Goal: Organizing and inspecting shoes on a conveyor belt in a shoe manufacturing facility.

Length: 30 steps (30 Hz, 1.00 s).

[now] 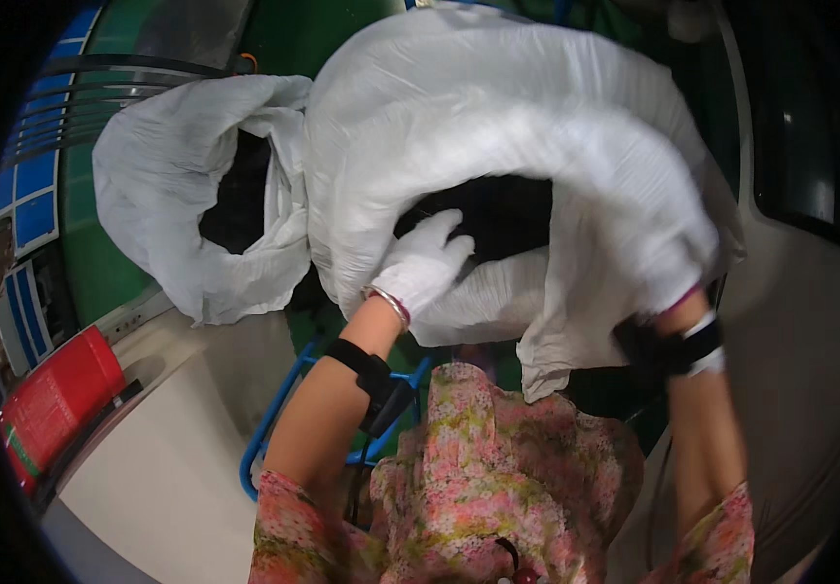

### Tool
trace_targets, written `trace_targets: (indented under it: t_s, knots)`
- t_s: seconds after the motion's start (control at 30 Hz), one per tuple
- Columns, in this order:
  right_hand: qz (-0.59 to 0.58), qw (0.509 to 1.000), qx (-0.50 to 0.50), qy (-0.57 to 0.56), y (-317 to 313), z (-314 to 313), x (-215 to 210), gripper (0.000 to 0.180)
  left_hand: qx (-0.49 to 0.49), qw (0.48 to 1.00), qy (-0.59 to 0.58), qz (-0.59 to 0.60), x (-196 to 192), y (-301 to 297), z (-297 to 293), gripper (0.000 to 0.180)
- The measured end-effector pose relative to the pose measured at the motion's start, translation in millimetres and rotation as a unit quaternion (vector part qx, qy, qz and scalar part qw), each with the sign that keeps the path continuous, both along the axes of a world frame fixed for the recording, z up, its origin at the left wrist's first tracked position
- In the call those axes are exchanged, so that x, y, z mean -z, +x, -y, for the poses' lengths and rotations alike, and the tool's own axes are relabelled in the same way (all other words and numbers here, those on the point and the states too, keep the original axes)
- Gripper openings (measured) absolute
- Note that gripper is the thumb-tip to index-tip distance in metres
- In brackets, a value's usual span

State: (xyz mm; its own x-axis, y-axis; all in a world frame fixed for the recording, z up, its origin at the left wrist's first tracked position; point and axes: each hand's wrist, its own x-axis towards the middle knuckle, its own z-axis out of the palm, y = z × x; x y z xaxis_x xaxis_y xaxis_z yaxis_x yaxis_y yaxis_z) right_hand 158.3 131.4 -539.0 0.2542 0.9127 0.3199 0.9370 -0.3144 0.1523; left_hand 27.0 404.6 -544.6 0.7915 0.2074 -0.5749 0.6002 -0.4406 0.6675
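A large white sack [498, 107] stands before me with its dark mouth facing up. My left hand [425, 265], in a white glove, reaches over the near left rim of that mouth. Its fingers are a little apart and point into the dark inside, and nothing shows in them. My right hand [678, 258], also gloved in white, is at the right side of the sack. Motion blur melts it into the white material, so its fingers cannot be made out. What lies inside the sack is too dark to tell.
A smaller white sack [162, 185] with an open dark mouth stands to the left. Blue metal tubing [254, 457] shows below it. A red container [64, 399] lies at far left beside a pale surface [171, 438]. Dark curved bars [128, 66] run at upper left.
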Motion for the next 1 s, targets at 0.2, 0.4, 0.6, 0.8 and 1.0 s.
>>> trace_targets:
  t_s: [0.2, 0.4, 0.6, 0.8, 1.0]
  knots:
    - [-0.308, 0.910, 0.253, -0.120, 58, 0, -37, 0.030, -0.018, 0.999, 0.042, -0.022, 13, 10, 5, 0.059]
    - [-0.230, 0.972, 0.017, 0.037, -14, -26, -6, 0.042, 0.217, 0.939, 0.220, 0.150, 49, 7, 28, 0.047]
    - [-0.329, 0.942, 0.060, -0.006, -35, -23, 8, 0.044, 0.172, 0.955, 0.189, 0.152, 57, -1, 35, 0.050]
    - [-0.395, 0.909, 0.119, -0.065, -38, -3, 24, 0.046, 0.084, 0.986, 0.074, 0.122, 66, 8, 67, 0.053]
    - [-0.468, 0.867, 0.160, -0.058, -47, -10, 38, 0.048, 0.015, 0.996, 0.014, 0.082, 62, 29, 37, 0.056]
